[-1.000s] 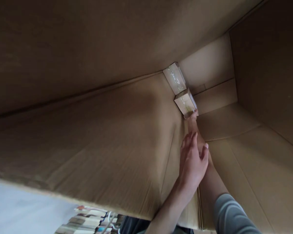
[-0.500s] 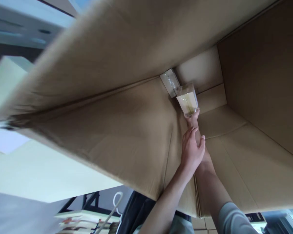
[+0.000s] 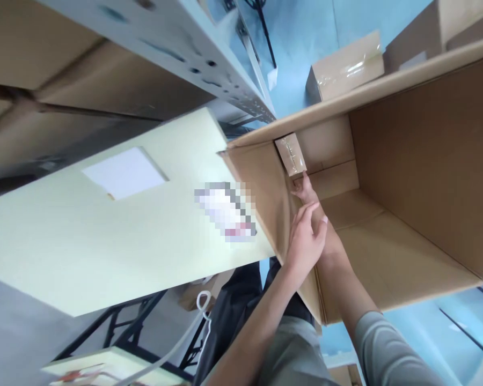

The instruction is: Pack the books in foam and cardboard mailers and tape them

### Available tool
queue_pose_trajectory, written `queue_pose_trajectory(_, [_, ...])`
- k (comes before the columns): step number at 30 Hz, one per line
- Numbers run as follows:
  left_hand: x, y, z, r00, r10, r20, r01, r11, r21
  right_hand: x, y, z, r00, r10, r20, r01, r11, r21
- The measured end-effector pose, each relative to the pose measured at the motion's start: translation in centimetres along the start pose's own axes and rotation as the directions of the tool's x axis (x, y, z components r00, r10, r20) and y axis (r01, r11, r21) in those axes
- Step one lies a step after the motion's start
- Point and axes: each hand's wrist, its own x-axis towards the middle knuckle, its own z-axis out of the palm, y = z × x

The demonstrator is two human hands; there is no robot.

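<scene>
A large open cardboard carton [image 3: 418,155] stands before me, and both my arms reach into it. A small taped cardboard box [image 3: 291,154] sits deep in its far left corner. My right hand [image 3: 305,188] is beside the lower edge of this box, fingers spread, one fingertip at its corner. I cannot tell whether that finger touches it. Closer to me, my left hand [image 3: 307,236] hovers over or rests against my right forearm, its thumb apart from the fingers and nothing in it. Only one small box shows; anything behind it is hidden.
Left of the carton lies a pale tabletop [image 3: 104,257] with a white sheet [image 3: 124,172] and a blurred-out item [image 3: 227,212]. A perforated metal rack post [image 3: 209,64] crosses above. Other cartons [image 3: 346,67] stand beyond the far wall. A white cable [image 3: 165,354] hangs at lower left.
My right hand has let go of the small box it held. Two small boxes were visible, now one. The carton appears smaller and lower as my view has shifted, and the tabletop shows more.
</scene>
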Motion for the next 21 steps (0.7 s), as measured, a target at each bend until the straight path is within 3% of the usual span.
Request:
queue_pose_trajectory(2, [-2.0, 1.4, -1.5, 0.998, 0.054, 0.027, -0.052, 0.996, -0.067, -4.2, -0.9, -0.6, 0.987, 0.16, 0.021, -0.162, 0.982, 0.101])
queue_pose_trajectory(4, [-4.3, 2.4, -3.4, 0.991, 0.129, 0.04, -0.122, 0.983, -0.137, -8.9, -1.7, -1.3, 0.981, 0.191, 0.03, -0.194, 0.966, 0.169])
queue_pose_trajectory(8, [-9.7, 2.4, -8.5, 0.97, 0.243, 0.008, -0.234, 0.941, -0.246, -18.8, -3.5, -2.6, 0.996, 0.017, 0.093, -0.042, 0.959, 0.279])
queue_pose_trajectory(11, [-13.9, 0.5, -13.2, 0.961, 0.274, -0.039, -0.272, 0.91, -0.312, -26.6, -5.0, -2.7, 0.975, -0.165, 0.146, 0.104, 0.931, 0.351])
queue_pose_trajectory(13, [-16.7, -1.6, -16.6, 0.953, 0.292, -0.085, -0.303, 0.887, -0.348, -31.5, -6.0, -1.9, 0.954, -0.281, 0.105, 0.224, 0.9, 0.373])
queue_pose_trajectory(17, [-22.2, -7.2, -23.8, 0.919, 0.31, -0.243, -0.385, 0.839, -0.385, -40.1, -6.6, 3.1, 0.883, -0.467, 0.038, 0.423, 0.83, 0.365])
queue_pose_trajectory(21, [-28.1, -13.6, -30.8, 0.85, 0.282, -0.445, -0.472, 0.782, -0.406, -46.5, -3.3, 12.4, 0.796, -0.571, 0.2, 0.509, 0.811, 0.287])
